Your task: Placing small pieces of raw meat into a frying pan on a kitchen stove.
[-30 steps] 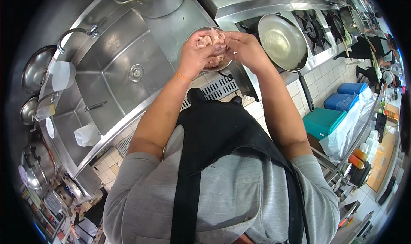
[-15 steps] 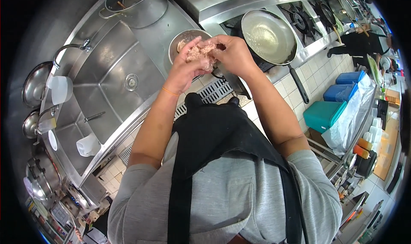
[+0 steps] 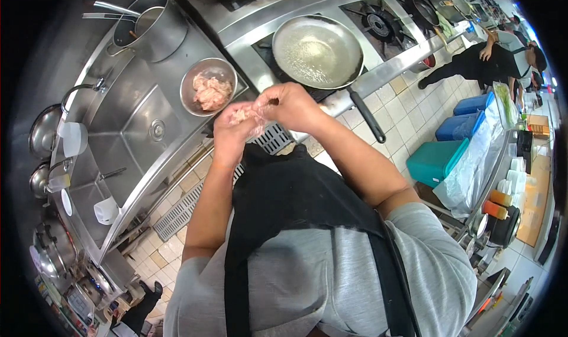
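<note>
My left hand (image 3: 229, 137) is cupped around a clump of pale pink raw minced meat (image 3: 240, 114), partly covered by its fingers. My right hand (image 3: 296, 109) has its fingertips pinched together at the right side of that clump, pulling at it; the fingers are slightly blurred. Both hands are in the air on the near side of a steel bowl (image 3: 187, 103), in front of my apron. A larger heap of the same meat (image 3: 209, 92) lies in the bowl. Beyond my right hand, a wide pan (image 3: 319, 50) with clear, bubbly liquid sits on the stove.
The pan's black handle (image 3: 368, 117) juts out toward me. Left of the bowl are a steel sink (image 3: 127, 133) and a tall pot (image 3: 163, 44) with utensils in it. Blue and green bins (image 3: 436, 161) stand to the right. Another person (image 3: 473, 65) is at the far right.
My hands have come away from above the bowl, toward my body, exposing the heap inside. The view has shifted, so bowl and pan appear further left. The clump stays in my left hand.
</note>
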Available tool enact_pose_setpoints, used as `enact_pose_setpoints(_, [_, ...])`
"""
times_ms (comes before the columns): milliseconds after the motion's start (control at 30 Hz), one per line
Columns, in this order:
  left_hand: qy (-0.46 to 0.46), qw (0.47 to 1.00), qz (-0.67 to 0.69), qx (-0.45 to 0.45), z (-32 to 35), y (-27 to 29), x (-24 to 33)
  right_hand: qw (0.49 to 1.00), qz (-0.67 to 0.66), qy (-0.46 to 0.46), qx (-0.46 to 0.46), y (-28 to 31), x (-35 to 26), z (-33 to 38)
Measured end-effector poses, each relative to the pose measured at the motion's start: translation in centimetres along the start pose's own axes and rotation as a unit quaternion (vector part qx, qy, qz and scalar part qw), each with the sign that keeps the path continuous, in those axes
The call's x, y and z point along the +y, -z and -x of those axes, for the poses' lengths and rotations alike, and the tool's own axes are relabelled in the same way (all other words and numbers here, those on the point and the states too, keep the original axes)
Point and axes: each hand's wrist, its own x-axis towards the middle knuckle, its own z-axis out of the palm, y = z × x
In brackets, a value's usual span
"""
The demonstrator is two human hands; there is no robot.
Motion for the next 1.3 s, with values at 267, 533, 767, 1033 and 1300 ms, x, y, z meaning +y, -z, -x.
enact_pose_setpoints(267, [0.064, 0.991, 0.094, 0.075, 3.7, -2.0, -4.2, 0.997, -0.070, -0.017, 0.034, 5.0, 2.3, 3.8])
enact_pose_setpoints(533, [0.009, 0.999, -0.024, 0.025, 5.8, -5.0, -4.1, 0.950, -0.311, -0.022, 0.027, 3.2, 1.8, 6.2])
enact_pose_setpoints(767, [-0.152, 0.961, -0.204, 0.104, 7.9, -4.5, -3.6, 0.970, -0.232, -0.073, 0.014, 0.3, 0.1, 8.6])
enact_pose_setpoints(1033, [-0.275, 0.880, -0.374, 0.098, 12.2, -3.1, -3.8, 0.996, -0.051, -0.067, -0.007, -2.0, 0.7, 11.7])
enact_pose_setpoints(1300, [-0.030, 0.992, -0.011, 0.123, 15.2, -0.3, -4.8, 0.982, -0.161, -0.012, 0.094, 3.8, -0.7, 13.0])
